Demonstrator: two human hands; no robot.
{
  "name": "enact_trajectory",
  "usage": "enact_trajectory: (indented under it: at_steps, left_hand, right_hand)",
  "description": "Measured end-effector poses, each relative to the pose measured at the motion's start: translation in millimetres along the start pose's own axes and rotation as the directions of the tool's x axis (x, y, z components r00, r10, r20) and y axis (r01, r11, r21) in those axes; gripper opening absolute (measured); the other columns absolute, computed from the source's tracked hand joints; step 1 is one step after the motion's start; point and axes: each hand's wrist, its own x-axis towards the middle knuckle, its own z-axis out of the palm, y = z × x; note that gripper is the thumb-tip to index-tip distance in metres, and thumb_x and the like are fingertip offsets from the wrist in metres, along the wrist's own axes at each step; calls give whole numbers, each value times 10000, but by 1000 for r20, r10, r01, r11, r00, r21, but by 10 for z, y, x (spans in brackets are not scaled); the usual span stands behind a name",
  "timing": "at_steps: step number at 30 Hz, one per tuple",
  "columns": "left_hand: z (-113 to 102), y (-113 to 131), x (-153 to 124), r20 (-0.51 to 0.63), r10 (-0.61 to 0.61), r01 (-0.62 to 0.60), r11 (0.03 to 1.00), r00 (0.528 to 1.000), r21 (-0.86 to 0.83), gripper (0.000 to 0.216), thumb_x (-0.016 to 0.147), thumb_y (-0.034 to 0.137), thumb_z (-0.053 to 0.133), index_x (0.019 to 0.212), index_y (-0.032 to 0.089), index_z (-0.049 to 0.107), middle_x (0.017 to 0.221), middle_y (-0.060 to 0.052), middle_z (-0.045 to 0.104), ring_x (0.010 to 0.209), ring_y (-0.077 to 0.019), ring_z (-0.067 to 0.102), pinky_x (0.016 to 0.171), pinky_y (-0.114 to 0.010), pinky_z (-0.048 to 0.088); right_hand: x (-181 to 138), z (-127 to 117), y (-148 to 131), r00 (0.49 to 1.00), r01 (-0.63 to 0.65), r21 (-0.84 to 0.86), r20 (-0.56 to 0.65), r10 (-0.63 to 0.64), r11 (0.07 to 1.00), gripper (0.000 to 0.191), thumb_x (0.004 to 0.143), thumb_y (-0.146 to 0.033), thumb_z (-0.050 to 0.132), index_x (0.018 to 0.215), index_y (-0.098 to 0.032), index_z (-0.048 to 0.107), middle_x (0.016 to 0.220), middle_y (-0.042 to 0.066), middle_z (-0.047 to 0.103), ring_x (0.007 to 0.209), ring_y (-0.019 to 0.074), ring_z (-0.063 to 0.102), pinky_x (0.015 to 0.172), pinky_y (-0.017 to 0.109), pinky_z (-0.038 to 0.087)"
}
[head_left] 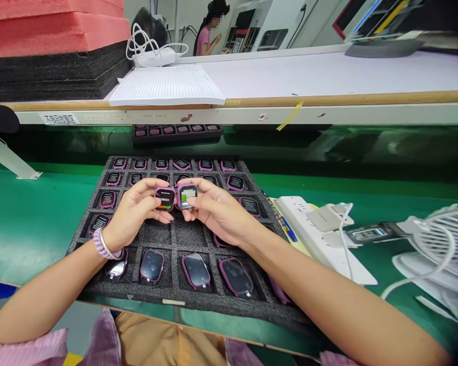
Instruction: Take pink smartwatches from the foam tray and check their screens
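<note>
Between thumb and fingers, my left hand [135, 206] grips a purple-framed smartwatch body [165, 197] without a strap; its lit screen shows text and a coloured bar. A second purple smartwatch [186, 192] is pinched in my right hand [213, 206], its screen showing white and green patches. Both are held side by side, nearly touching, above a black foam tray [160, 234]. More watches lie face up in the tray's compartments: those at the back show lines of text, while the front ones, such as this dark-screened watch [151, 265], look unlit. My forearms hide some compartments.
A white power strip [309, 234] with chargers and a small white fan [442, 249] stand right of the tray. Another watch tray [175, 133] sits under the shelf [328, 76]. Papers [168, 84], a white cable and foam blocks [53, 35] are on it. A person [208, 33] works beyond.
</note>
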Motion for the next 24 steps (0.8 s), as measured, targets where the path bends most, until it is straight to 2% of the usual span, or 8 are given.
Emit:
enact_trajectory:
  at_steps: [6, 15, 21, 24]
  left_hand:
    - [5, -17, 1, 34, -2, 1, 1000, 999, 26, 382, 762, 208, 691, 1134, 161, 615, 969, -11, 719, 638, -147, 755, 648, -257, 654]
    - [3, -10, -2, 28, 12, -13, 999, 1000, 35, 388, 765, 178, 692, 1143, 171, 602, 976, -14, 712, 644, -142, 751, 653, -264, 655]
    - [9, -39, 16, 8, 39, -39, 997, 999, 65, 371, 783, 204, 739, 1125, 170, 600, 950, -5, 699, 596, -115, 728, 606, -230, 637]
    - [13, -38, 24, 6, 39, -40, 997, 999, 72, 379, 787, 217, 742, 1134, 167, 599, 937, -3, 696, 596, -116, 728, 606, -225, 636]
  right_hand:
    - [17, -7, 29, 1000, 9, -2, -24, -9, 1000, 454, 728, -301, 912, 1071, -193, 635, 826, -23, 630, 576, 108, 550, 553, 248, 457]
    - [0, -2, 5, 1000, 18, 7, -5, -18, 1000, 436, 703, -174, 781, 1115, -204, 640, 843, -18, 667, 635, 132, 606, 605, 252, 469]
    - [1, -16, 20, 1000, 15, -25, 5, -15, 1000, 456, 780, -308, 865, 1161, -212, 633, 796, -24, 644, 635, 146, 611, 609, 272, 477]
    - [1, -14, 21, 1000, 21, -20, 3, -21, 1000, 491, 773, -305, 878, 1183, -207, 626, 808, -24, 650, 637, 138, 614, 606, 261, 470]
